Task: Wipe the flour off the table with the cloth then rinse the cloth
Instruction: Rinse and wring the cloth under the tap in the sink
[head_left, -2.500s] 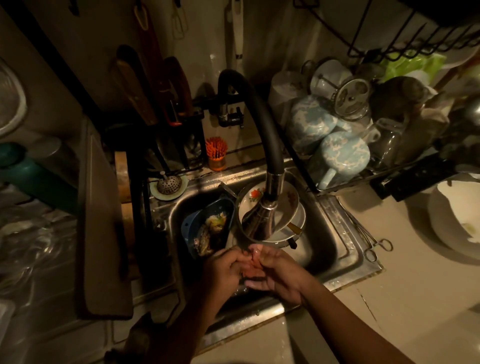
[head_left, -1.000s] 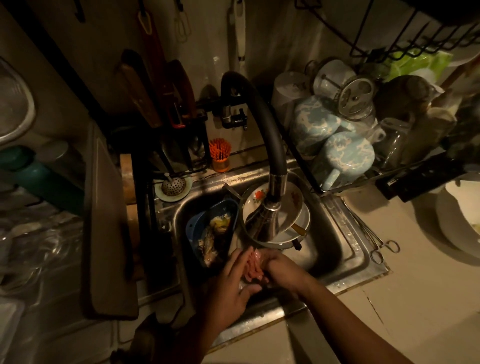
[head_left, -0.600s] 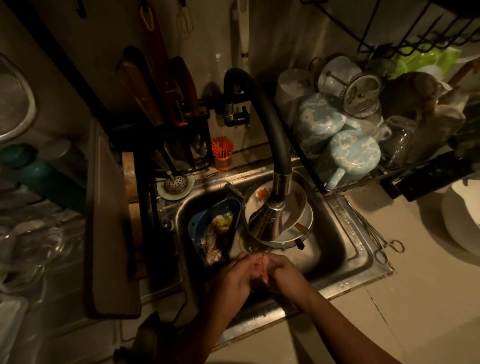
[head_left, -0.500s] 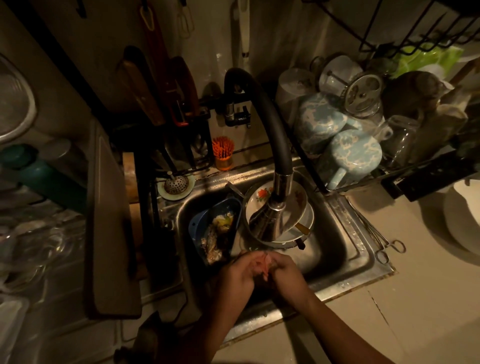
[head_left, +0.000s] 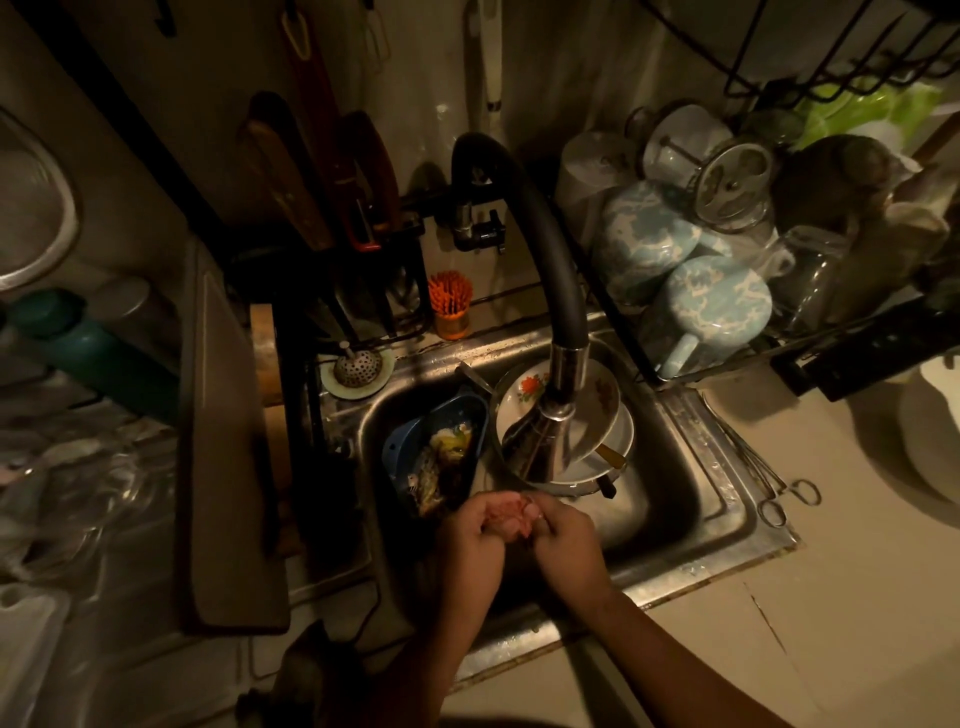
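Cloth (head_left: 511, 517) bunched pink between both hands, over sink (head_left: 691, 525) at 6 o'clock | left hand (head_left: 470, 540) and right hand (head_left: 563, 543) fingers curled shut on it | I'd knead under faucet (head_left: 545, 436), then wring low; water flow unclear.

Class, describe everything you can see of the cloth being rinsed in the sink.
The cloth shows only as a small pinkish wad, bunched and crumpled, soft-looking. It is squeezed between the left hand and the right hand, over the near part of the steel sink, in front of the tap's nozzle. Most of it is hidden by fingers.
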